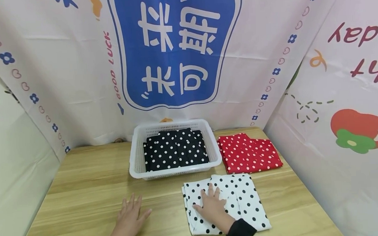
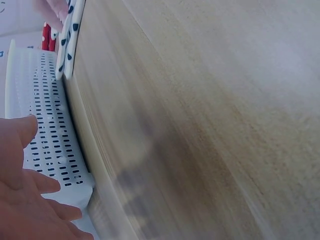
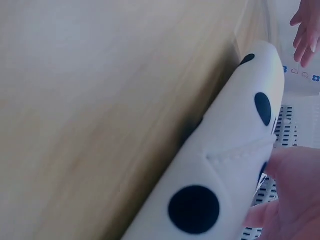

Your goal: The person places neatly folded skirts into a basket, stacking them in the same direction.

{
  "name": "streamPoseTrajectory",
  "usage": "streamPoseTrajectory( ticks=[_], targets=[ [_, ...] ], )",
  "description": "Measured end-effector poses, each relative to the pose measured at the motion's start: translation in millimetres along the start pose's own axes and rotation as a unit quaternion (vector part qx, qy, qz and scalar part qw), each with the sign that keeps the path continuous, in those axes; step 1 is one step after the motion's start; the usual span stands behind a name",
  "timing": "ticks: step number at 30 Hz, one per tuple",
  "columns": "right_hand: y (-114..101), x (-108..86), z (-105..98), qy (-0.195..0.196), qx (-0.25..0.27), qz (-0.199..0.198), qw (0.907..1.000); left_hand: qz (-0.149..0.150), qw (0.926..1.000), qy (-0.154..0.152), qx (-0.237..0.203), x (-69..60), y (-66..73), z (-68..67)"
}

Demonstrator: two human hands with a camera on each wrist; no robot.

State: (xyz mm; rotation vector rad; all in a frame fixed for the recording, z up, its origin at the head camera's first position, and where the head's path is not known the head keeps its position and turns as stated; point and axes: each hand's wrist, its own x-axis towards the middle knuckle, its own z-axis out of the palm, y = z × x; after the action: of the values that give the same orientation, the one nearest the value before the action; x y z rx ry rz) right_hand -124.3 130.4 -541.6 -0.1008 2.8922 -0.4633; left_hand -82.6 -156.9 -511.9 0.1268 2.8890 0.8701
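My right hand (image 1: 212, 205) rests, fingers spread, on a folded white cloth with black dots (image 1: 246, 199) at the table's front right. In the right wrist view the thick folded edge of this white cloth (image 3: 225, 155) runs beside the hand (image 3: 295, 195). My left hand (image 1: 128, 217) is at the front, left of the white cloth, with its fingers apart and nothing held. The left wrist view shows that hand (image 2: 30, 190) above the table, in front of the basket's perforated side.
A white plastic basket (image 1: 134, 165) stands at the back middle, holding folded black cloth with white dots (image 1: 174, 149). Right of it lies a folded red cloth with white dots (image 1: 249, 154). Printed curtains (image 1: 81, 66) hang behind the wooden table (image 1: 85, 191) and along its sides.
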Motion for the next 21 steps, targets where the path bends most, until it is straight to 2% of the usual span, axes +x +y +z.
streamPoseTrajectory(
  ticks=[15, 21],
  targets=[
    [-60.6, 5.6, 14.2, -0.015, -0.004, -0.036, 0.9992, -0.013, 0.9999, -0.01, -0.002, -1.4, -2.4, 0.7],
    [-83.4, 4.2, 21.8, -0.005, 0.002, -0.062, 0.9981, -0.015, 0.9998, -0.008, -0.003, -1.8, -2.8, 0.0]
  ],
)
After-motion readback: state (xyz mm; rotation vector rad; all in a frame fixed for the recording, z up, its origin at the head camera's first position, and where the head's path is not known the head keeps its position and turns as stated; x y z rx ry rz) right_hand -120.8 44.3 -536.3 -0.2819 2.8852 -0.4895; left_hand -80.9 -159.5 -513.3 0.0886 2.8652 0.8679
